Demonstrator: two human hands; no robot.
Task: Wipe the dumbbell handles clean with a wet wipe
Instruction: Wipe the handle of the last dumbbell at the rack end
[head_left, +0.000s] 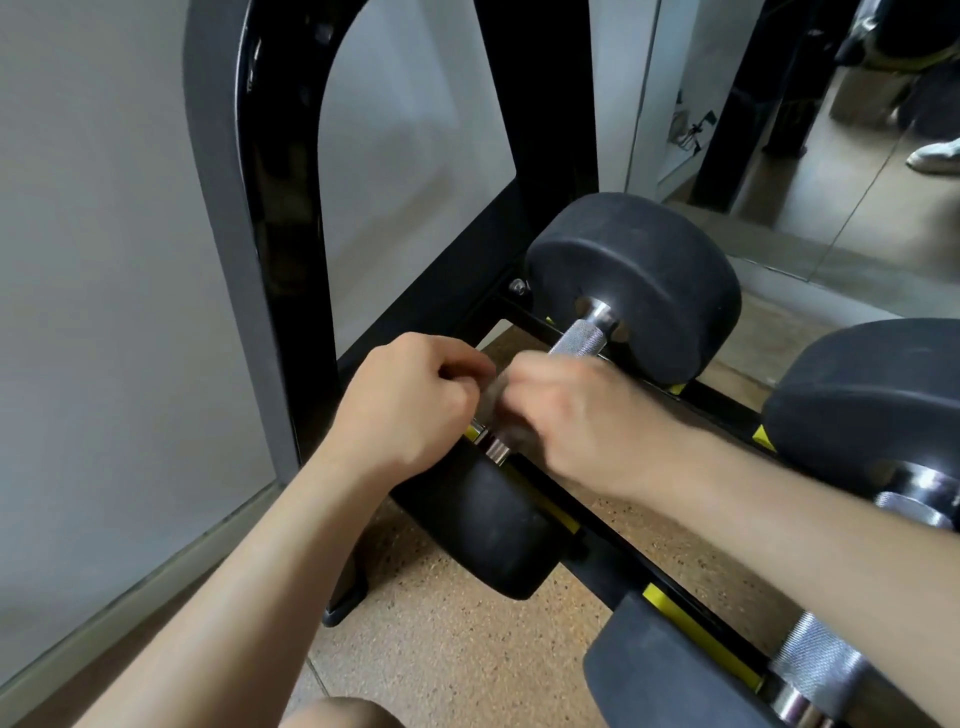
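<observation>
A black dumbbell (639, 275) lies across the bottom rails of a black rack, its knurled steel handle (582, 338) showing only at the far end. Both hands meet over the middle of that handle. My left hand (410, 400) has curled fingers that pinch a pale, blurred wet wipe (493, 400). My right hand (571, 410) curls round the handle with the wipe under its fingers. The near weight head (483, 525) sits below my wrists.
A second dumbbell (862, 410) lies to the right, its handle (821, 654) under my right forearm. The rack's upright frame (280, 218) stands left against a grey wall. Yellow strips mark the rail (675, 608). A mirror (831, 156) is behind; the floor is speckled cork.
</observation>
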